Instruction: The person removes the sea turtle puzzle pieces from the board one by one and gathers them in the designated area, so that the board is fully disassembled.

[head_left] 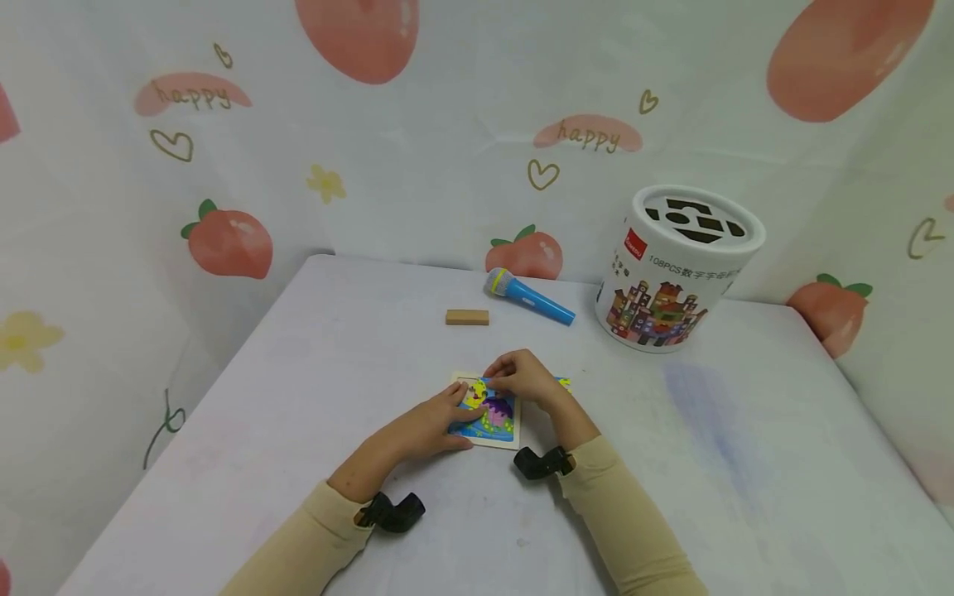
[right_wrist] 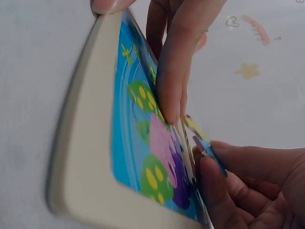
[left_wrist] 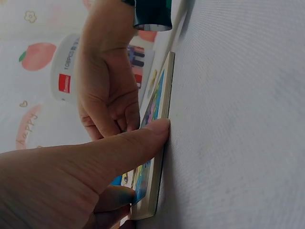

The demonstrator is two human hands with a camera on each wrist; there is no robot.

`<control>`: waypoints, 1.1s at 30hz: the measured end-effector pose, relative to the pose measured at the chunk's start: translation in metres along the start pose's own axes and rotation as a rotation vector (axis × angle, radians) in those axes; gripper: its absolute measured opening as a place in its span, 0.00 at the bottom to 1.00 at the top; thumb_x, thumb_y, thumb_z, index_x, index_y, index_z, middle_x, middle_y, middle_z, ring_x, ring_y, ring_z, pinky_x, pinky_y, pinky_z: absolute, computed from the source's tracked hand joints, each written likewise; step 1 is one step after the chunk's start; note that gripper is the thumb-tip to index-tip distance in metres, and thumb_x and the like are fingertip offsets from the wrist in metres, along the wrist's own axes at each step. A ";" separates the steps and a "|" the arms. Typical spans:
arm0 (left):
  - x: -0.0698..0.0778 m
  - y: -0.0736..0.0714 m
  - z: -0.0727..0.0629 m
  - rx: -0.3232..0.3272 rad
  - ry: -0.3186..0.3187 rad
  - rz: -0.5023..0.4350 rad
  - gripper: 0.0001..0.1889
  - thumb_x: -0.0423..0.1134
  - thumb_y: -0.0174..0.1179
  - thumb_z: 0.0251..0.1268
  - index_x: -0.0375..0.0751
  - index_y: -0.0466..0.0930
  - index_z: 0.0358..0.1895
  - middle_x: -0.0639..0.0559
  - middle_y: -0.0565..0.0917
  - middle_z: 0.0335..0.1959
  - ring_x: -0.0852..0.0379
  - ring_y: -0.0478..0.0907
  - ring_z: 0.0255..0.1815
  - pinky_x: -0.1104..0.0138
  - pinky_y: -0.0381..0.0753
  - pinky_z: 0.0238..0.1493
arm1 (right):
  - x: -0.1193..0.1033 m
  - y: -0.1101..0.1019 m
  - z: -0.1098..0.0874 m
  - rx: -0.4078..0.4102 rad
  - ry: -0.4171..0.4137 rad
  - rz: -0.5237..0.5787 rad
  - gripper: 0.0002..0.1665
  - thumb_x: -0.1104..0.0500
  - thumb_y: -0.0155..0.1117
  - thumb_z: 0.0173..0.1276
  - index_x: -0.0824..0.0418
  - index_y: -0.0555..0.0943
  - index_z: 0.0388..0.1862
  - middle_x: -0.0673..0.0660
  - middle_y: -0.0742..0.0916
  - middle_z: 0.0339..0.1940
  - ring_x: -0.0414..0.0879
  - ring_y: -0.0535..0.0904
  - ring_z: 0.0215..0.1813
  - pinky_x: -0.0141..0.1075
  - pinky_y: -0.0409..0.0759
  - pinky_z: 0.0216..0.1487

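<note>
A small jigsaw puzzle board (head_left: 498, 430) with a pale frame and a bright blue, green, pink and purple picture lies on the table. My left hand (head_left: 432, 424) holds its left side, thumb at the near edge of the frame and one finger (right_wrist: 172, 90) pressing on the picture. My right hand (head_left: 522, 377) pinches a thin puzzle piece (right_wrist: 209, 153), coloured yellow, blue and purple, between thumb and fingertips at the board's far side. The piece is tilted, close over the frame. Partly behind the right wrist, a blue and yellow piece (head_left: 564, 383) shows.
Beyond the board lies a small wooden block (head_left: 467, 317), and near it a blue toy microphone (head_left: 532, 298). A large white tub (head_left: 671, 281) with a slotted lid stands at the back right. A printed cloth (head_left: 417, 165) hangs behind the white table (head_left: 298, 397).
</note>
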State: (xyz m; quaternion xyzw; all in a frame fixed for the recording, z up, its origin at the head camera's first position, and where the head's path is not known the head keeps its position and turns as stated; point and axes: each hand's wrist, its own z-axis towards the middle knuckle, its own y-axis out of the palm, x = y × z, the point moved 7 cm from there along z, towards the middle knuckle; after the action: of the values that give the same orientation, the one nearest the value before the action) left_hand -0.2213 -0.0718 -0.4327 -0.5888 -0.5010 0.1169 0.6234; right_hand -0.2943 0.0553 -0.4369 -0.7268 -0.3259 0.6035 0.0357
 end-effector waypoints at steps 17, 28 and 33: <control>-0.002 0.002 0.002 -0.010 -0.050 0.009 0.27 0.47 0.60 0.61 0.50 0.69 0.65 0.35 0.53 0.73 0.42 0.46 0.76 0.51 0.59 0.70 | 0.014 -0.037 -0.014 0.031 0.015 0.064 0.12 0.62 0.62 0.64 0.68 0.81 0.44 0.56 0.85 0.32 0.39 0.80 0.29 0.33 0.83 0.38; -0.002 0.003 0.002 0.004 -0.044 0.016 0.28 0.47 0.60 0.61 0.50 0.68 0.65 0.36 0.52 0.73 0.43 0.45 0.76 0.52 0.58 0.70 | 0.028 -0.068 -0.030 0.056 0.030 0.040 0.15 0.61 0.61 0.65 0.70 0.80 0.46 0.56 0.85 0.34 0.40 0.81 0.31 0.35 0.84 0.41; -0.001 0.003 0.001 0.012 -0.031 0.018 0.28 0.47 0.60 0.61 0.50 0.68 0.66 0.36 0.52 0.73 0.43 0.45 0.76 0.52 0.58 0.70 | 0.039 -0.082 -0.036 0.069 0.030 0.028 0.15 0.61 0.61 0.65 0.71 0.79 0.46 0.55 0.85 0.34 0.39 0.80 0.33 0.35 0.83 0.41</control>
State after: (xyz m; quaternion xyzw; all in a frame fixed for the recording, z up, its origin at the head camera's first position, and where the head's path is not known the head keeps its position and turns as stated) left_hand -0.2215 -0.0710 -0.4360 -0.5877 -0.5047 0.1344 0.6179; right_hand -0.2954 0.1522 -0.4237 -0.7386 -0.2942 0.6038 0.0571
